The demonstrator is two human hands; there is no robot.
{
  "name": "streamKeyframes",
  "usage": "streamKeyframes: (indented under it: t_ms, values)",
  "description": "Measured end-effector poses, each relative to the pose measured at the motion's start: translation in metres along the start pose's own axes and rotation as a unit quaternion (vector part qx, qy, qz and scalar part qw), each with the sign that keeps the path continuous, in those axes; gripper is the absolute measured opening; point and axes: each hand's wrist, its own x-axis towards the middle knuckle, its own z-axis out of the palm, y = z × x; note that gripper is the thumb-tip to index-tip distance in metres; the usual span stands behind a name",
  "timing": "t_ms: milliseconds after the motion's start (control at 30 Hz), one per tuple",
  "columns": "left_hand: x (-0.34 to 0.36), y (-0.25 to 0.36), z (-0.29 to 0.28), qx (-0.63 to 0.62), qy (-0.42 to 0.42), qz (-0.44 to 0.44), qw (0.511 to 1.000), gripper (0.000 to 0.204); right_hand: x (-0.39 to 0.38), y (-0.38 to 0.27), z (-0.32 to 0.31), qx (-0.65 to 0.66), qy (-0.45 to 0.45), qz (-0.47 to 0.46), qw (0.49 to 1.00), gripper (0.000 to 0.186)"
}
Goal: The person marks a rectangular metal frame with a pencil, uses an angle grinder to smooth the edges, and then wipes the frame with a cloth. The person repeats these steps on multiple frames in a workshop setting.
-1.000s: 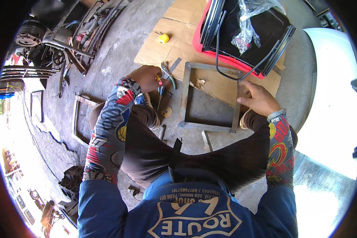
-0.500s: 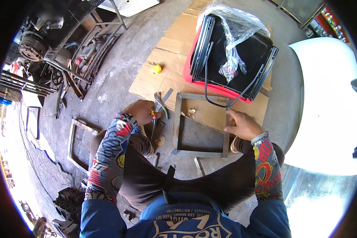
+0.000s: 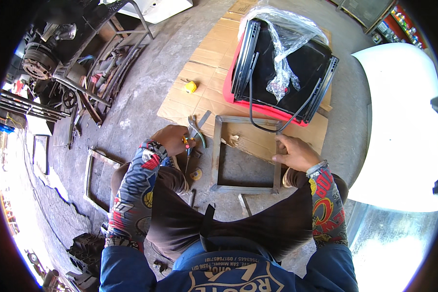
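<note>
A rectangular metal frame (image 3: 216, 155) lies in front of me between my feet, its far part over the cardboard. My right hand (image 3: 299, 153) is at the frame's right side, thumb and forefinger closed about its bar. My left hand (image 3: 171, 139) is closed around a screwdriver (image 3: 188, 151) with a yellow-and-orange handle, its thin shaft pointing down toward the floor. Just beyond that hand rest pliers (image 3: 200, 136) with greyish-green handles and a flat metal strip (image 3: 206, 118). A small yellow disc (image 3: 196, 173) is on the floor below the screwdriver.
A black-and-red seat (image 3: 297, 73) with metal rails, partly wrapped in clear plastic, sits on flattened cardboard (image 3: 180, 104). A yellow tape measure (image 3: 190, 87) is nearby. Another metal frame (image 3: 88, 175) lies left, a large white panel (image 3: 399, 131) right, a rack of scrap metal (image 3: 102, 73) at far left.
Both hands keep their places and their hold. The whole view has shifted very slightly; nothing else has visibly moved.
</note>
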Motion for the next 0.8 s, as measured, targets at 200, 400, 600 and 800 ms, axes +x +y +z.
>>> streamKeyframes:
  t_ms: [200, 400, 600, 800]
  values:
    - [0.002, -0.004, 0.004, 0.008, 0.008, 0.006, 1.0, 0.051, 0.0, -0.001, 0.001, -0.001, 0.011, 0.0, 1.0, 0.063]
    - [0.002, -0.004, 0.003, -0.001, 0.004, -0.002, 1.0, 0.051, 0.001, 0.002, 0.004, -0.002, 0.02, -0.006, 1.0, 0.063]
    - [-0.001, 0.002, -0.001, 0.013, -0.012, -0.014, 1.0, 0.044, 0.004, 0.008, 0.007, 0.005, 0.018, -0.019, 1.0, 0.063]
    - [0.002, -0.001, 0.0, 0.012, -0.016, -0.006, 1.0, 0.046, 0.004, 0.011, 0.01, -0.001, 0.035, -0.03, 0.999, 0.06]
